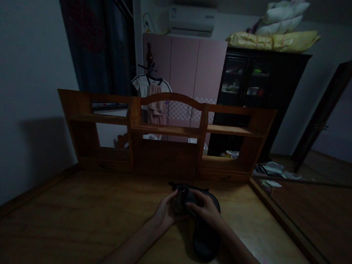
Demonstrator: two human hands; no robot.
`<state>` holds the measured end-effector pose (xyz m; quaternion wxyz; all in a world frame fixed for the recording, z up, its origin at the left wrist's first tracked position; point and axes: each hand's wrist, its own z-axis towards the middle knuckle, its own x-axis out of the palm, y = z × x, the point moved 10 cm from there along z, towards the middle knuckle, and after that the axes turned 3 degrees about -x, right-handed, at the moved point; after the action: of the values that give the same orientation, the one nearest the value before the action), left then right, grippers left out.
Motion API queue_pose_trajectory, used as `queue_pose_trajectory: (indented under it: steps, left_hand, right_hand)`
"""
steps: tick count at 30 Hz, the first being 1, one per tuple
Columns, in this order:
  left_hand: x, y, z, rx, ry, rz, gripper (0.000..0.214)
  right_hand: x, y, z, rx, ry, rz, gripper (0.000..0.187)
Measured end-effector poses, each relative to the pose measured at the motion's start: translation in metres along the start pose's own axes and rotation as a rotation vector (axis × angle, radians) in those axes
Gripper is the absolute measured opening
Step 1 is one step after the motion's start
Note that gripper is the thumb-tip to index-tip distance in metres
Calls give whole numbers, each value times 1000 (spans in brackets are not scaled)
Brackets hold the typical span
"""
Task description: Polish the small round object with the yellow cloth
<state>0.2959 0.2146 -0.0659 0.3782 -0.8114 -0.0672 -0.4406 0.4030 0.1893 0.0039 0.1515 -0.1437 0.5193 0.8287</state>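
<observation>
A dark, soft pouch or bag point(206, 238) lies on the wooden desk top point(76, 217), just in front of me. My left hand point(166, 212) curls round a small dark thing at the pouch's upper end. My right hand point(206, 209) rests on top of the pouch with its fingers bent over the same dark thing point(182, 200). The room is dim, so I cannot make out what that thing is or whether it is part of the pouch.
A wooden shelf unit point(166, 139) stands along the desk's far edge. Behind it are a pink wardrobe point(195, 69), clothes on hangers point(153, 94) and a dark glass-door cabinet point(251, 89) with bedding on top. Papers point(271, 171) lie on the floor to the right.
</observation>
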Motion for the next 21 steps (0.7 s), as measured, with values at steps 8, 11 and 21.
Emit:
queue_pose_trajectory:
  steps: [8, 11, 21]
  left_hand:
    - [-2, 2, 1, -12, 14, -41, 27]
    - [-3, 0, -1, -11, -16, -22, 25]
    - [-2, 1, 0, 13, -59, 198, 35]
  right_hand:
    - [-13, -8, 1, 6, -94, -94, 25]
    - [-16, -8, 0, 20, -123, -112, 25]
    - [-2, 6, -4, 24, -2, -66, 45]
